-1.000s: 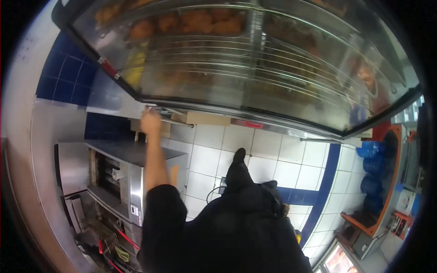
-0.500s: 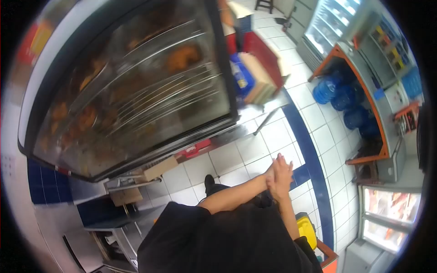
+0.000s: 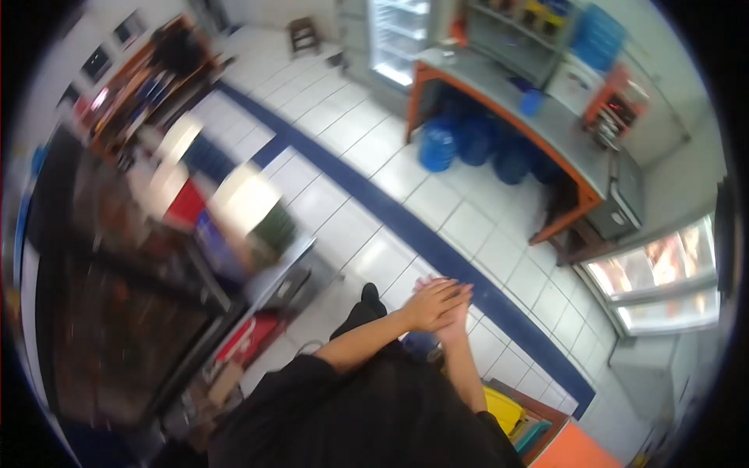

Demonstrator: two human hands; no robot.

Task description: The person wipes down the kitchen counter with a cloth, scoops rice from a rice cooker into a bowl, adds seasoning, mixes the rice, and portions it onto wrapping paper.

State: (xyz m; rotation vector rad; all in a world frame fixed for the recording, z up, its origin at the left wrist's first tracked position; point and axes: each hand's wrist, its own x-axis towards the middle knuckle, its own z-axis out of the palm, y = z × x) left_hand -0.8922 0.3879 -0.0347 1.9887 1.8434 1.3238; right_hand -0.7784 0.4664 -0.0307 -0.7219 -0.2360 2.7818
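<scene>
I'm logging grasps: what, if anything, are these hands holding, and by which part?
No held object shows: the bare left hand lies over the bare right hand; anything small between them would be hidden.

Blue jugs (image 3: 437, 146): whole bunch tucked under the orange-framed table (image 3: 503, 92)
Stool (image 3: 303, 35): little dark one, way back
Upright fridge (image 3: 402, 39): lit up, near the table's left end
Floor (image 3: 468, 222): white tiles, dark blue stripe (image 3: 398, 222) cutting across diagonally
Lit case (image 3: 667, 297): off right, reddish stuff (image 3: 647, 265) inside maybe, pretty blurry
</scene>
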